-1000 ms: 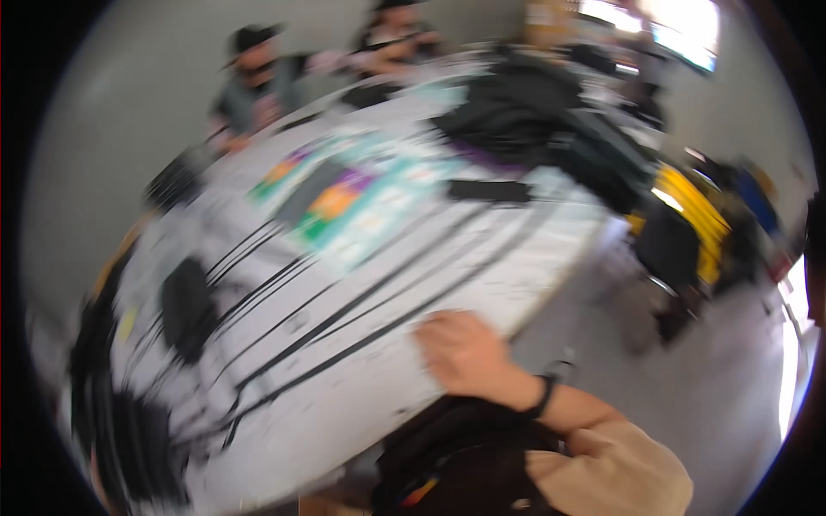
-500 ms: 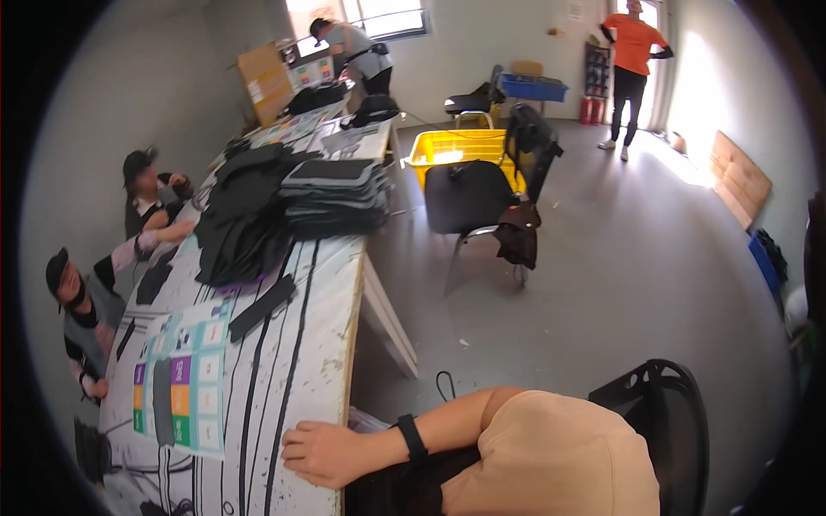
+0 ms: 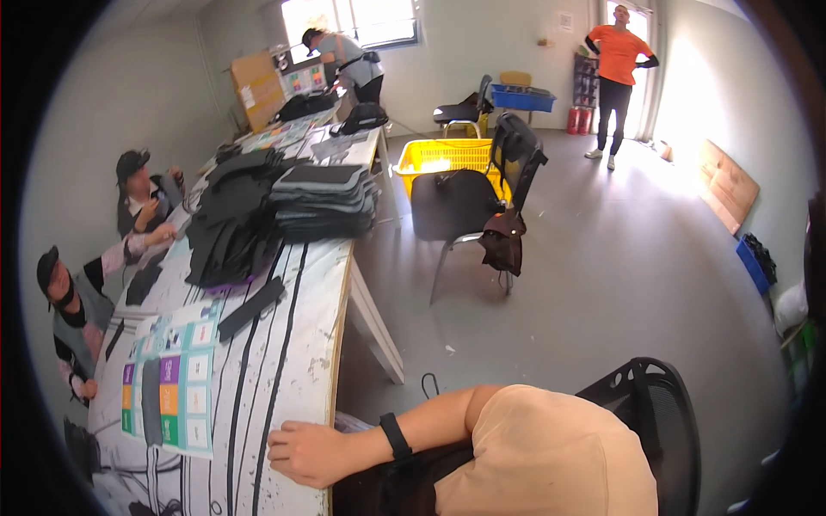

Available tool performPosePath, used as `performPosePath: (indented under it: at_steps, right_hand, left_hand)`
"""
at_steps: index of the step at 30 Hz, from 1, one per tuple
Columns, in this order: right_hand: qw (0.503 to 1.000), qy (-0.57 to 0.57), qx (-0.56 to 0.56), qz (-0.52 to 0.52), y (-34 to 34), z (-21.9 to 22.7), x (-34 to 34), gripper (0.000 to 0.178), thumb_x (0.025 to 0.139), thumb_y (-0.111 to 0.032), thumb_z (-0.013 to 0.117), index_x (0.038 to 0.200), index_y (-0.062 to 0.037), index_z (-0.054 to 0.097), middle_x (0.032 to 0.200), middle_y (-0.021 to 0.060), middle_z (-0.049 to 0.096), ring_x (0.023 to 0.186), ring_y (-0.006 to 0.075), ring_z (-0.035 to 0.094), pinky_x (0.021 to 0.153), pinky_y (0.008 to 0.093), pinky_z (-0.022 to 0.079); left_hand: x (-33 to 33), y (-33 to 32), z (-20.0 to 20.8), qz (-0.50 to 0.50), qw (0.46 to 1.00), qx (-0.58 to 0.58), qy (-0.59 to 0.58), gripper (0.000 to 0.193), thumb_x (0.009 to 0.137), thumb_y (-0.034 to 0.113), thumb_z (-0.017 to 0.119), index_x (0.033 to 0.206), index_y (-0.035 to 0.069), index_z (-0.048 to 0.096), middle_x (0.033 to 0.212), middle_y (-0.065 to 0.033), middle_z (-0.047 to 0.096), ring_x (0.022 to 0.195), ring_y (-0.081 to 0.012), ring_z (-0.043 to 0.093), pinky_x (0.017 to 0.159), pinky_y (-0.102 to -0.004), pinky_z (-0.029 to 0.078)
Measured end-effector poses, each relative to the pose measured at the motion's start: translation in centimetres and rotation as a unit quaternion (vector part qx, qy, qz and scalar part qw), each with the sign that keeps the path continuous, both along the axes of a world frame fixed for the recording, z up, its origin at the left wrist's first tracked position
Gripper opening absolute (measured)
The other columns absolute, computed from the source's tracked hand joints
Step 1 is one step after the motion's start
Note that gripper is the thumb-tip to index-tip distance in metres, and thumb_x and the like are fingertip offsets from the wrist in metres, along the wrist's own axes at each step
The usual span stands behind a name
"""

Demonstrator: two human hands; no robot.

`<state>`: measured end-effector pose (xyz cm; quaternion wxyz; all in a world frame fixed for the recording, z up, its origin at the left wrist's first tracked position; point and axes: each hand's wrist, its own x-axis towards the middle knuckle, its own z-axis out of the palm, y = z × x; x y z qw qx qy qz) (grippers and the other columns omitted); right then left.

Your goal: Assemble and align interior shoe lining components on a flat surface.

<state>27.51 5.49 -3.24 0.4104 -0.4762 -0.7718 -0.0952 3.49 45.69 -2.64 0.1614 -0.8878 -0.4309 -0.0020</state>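
Note:
My right hand [image 3: 308,454] rests palm down on the near edge of the white table [image 3: 297,344]. Its fingers lie loosely bent on the tabletop, with nothing seen in them. A black band [image 3: 396,435] circles the wrist, below a beige sleeve. Nearest to the hand on the table is a printed chart [image 3: 200,378] with coloured boxes, and a dark grey fabric strip [image 3: 151,400] lies across it. Another dark strip [image 3: 251,308] lies at an angle beyond the chart. My left hand is out of view.
A black cloth heap [image 3: 228,219] and a stack of grey-edged pieces [image 3: 323,202] lie farther along. Two people sit across the table; another bends at its far end. A black chair [image 3: 456,205] and yellow crate [image 3: 443,155] stand right; a person in orange [image 3: 617,56] stands beyond.
The whole view has shifted slightly, with the table and my hand a little farther left. The person in orange has turned round to face this way. My right hand stays on the table.

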Motion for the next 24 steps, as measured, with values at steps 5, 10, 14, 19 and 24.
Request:
performPosePath:
  at_steps: [5,10,14,19,24]
  right_hand:
    - [0.999,-0.020,-0.023,-0.032,-0.7,1.4,0.2,0.026,0.077,-0.016,0.063,0.099,-0.0019,0.067,0.101,0.0108,0.065,0.103,0.0292,0.061,0.088,0.0410,0.049]
    - [0.999,0.001,-0.020,-0.027,-2.3,3.0,1.8,0.032,0.076,-0.008,0.068,0.106,-0.0033,0.073,0.112,0.0101,0.071,0.111,0.0333,0.064,0.094,0.0453,0.051]
    - [0.999,-0.001,-0.042,-0.009,-2.4,3.6,2.3,0.029,0.081,-0.007,0.065,0.109,-0.0012,0.073,0.111,0.0127,0.071,0.109,0.0346,0.063,0.093,0.0455,0.051]
    - [0.998,-0.025,-0.049,0.000,-1.4,4.1,0.3,0.026,0.082,-0.004,0.063,0.106,0.0004,0.073,0.111,0.0140,0.071,0.109,0.0355,0.064,0.094,0.0454,0.051]
    - [0.996,0.028,-0.077,-0.027,-1.3,3.5,1.3,0.025,0.082,-0.002,0.063,0.104,0.0015,0.073,0.112,0.0158,0.071,0.109,0.0369,0.065,0.097,0.0452,0.050]
  left_hand:
    - [-31.6,-15.1,-3.8,0.289,0.949,0.002,0.126,0.035,0.102,0.025,0.045,0.121,0.010,0.071,0.119,-0.0113,0.072,0.108,-0.0289,0.069,0.089,-0.0427,0.054]
    - [-68.4,-51.5,5.1,0.488,0.786,0.103,0.365,0.032,0.102,0.032,0.049,0.098,0.011,0.073,0.090,-0.0052,0.075,0.079,-0.0217,0.073,0.064,-0.0402,0.057]
    - [-71.2,-52.4,4.1,0.498,0.835,0.125,0.198,0.022,0.087,0.027,0.065,0.090,0.011,0.079,0.089,-0.0156,0.076,0.085,-0.0352,0.074,0.068,-0.0478,0.058]
    - [-71.5,-52.2,-0.7,0.745,0.658,0.042,-0.107,0.055,0.083,0.036,0.083,0.126,0.004,0.069,0.122,-0.0201,0.072,0.114,-0.0387,0.069,0.091,-0.0454,0.057]
    - [-73.5,-52.2,1.1,0.615,0.772,0.108,-0.119,0.058,0.098,0.013,0.067,0.151,0.004,0.045,0.148,-0.0105,0.059,0.129,-0.0254,0.057,0.100,-0.0396,0.054]
